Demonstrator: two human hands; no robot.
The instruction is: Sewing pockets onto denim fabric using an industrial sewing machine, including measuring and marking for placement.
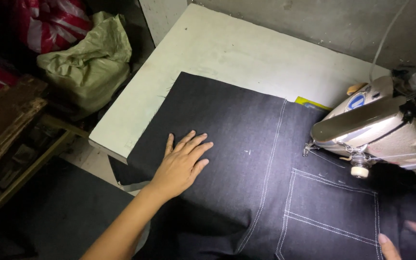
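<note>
Tabletop denim (246, 159) lies under both flat hands (181, 163).

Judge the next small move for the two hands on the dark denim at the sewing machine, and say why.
Probably slide the dark denim panel a little toward the sewing machine. The left hand lies flat on the cloth, well away from the needle area, while the right hand sits at the frame's edge by the stitched pocket. The pocket lies just short of the machine head.

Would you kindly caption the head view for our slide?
Left hand flat on dark denim with a stitched pocket, right hand at its edge, beside a sewing machine.
</note>
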